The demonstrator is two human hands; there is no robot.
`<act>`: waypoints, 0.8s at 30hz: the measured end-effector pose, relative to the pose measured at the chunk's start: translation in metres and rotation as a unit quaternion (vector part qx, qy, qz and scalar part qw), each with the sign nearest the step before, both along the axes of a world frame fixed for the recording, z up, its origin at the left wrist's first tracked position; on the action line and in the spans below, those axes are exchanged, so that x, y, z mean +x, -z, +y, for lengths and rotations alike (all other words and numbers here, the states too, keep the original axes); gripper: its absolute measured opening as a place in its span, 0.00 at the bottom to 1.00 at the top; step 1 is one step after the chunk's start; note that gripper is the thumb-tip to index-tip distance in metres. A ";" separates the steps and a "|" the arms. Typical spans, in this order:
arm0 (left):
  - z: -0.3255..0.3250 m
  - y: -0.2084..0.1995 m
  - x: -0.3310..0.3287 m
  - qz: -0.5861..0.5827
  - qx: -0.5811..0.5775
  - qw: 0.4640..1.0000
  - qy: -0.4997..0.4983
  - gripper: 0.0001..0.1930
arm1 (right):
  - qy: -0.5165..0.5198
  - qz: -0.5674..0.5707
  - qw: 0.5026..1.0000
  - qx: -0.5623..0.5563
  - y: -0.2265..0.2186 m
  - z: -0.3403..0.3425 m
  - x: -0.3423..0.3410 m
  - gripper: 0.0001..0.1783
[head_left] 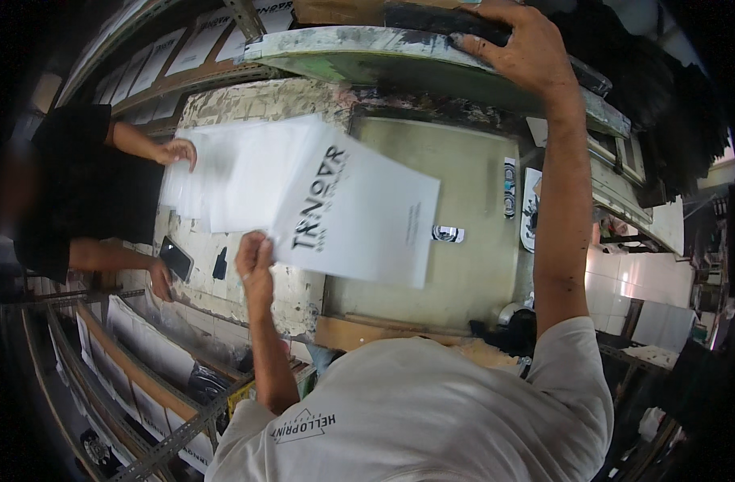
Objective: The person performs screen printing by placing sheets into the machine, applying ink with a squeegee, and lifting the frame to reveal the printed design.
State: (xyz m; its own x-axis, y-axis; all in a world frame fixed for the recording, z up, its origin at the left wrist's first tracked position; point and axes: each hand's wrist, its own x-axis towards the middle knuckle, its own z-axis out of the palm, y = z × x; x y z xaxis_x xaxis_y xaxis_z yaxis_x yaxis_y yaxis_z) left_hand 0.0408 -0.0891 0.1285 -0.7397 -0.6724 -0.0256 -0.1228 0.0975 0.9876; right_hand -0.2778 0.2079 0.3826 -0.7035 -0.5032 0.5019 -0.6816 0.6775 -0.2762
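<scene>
My left hand (pixel 255 261) pinches the near left corner of a white printed sheet (pixel 379 213) with large black lettering. That sheet is tilted and slightly blurred, partly over a pale printing board (pixel 472 273). Up at the far right, my right hand (pixel 528 52) is closed over the top of a raised, ink-stained screen frame (pixel 343 44). A long dark bar (pixel 432 22), looking like a squeegee, lies along the frame under my right fingers. Left of the held sheet, a spread of white sheets (pixel 231 181) rests on the paint-worn table (pixel 295 297).
At the left a co-worker in black has one hand (pixel 179 153) by the white sheets, the other (pixel 160 277) near a dark phone (pixel 176 259). Metal racks (pixel 167 434) with printed sheets stand near left; another shelf (pixel 191 92) is at the far left. Dark cloths (pixel 665 96) hang far right.
</scene>
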 end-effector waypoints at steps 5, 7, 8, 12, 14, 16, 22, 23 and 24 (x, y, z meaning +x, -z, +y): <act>-0.051 0.016 0.107 -0.014 -0.011 0.999 -0.042 0.02 | -0.038 0.072 0.997 0.003 0.013 -0.005 -0.011 0.25; -0.062 0.024 0.136 -0.032 -0.017 0.997 -0.066 0.02 | -0.026 0.043 0.998 0.034 0.021 0.003 -0.029 0.28; -0.065 0.027 0.149 -0.043 -0.022 0.996 -0.077 0.02 | -0.019 0.027 0.998 0.049 0.027 0.010 -0.038 0.29; -0.077 0.048 0.186 -0.063 -0.036 0.992 -0.098 0.01 | -0.003 0.045 0.998 0.054 0.030 0.015 -0.042 0.29; -0.083 0.060 0.205 -0.071 -0.035 0.991 -0.112 0.01 | 0.000 0.062 0.997 0.046 0.029 0.008 -0.034 0.30; -0.086 0.073 0.218 -0.078 -0.030 0.989 -0.124 0.01 | 0.010 0.050 0.997 0.055 0.034 0.012 -0.047 0.32; -0.088 0.086 0.234 -0.096 -0.046 0.983 -0.150 0.04 | 0.001 0.033 0.997 0.066 0.029 0.006 -0.049 0.33; -0.088 0.091 0.237 -0.098 -0.048 0.981 -0.163 0.05 | -0.002 0.035 0.998 0.060 0.028 0.005 -0.047 0.32; -0.090 0.095 0.238 -0.099 -0.050 0.978 -0.174 0.06 | -0.004 0.037 0.998 0.054 0.028 0.006 -0.044 0.32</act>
State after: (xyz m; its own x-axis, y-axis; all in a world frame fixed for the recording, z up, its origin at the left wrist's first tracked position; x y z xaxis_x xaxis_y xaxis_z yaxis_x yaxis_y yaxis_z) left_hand 0.2791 -0.1790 0.0335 -0.4521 -0.8895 -0.0668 -0.3546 0.1105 0.9285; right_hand -0.3220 0.2137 0.3546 -0.6625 -0.5622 0.4950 -0.7027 0.6953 -0.1508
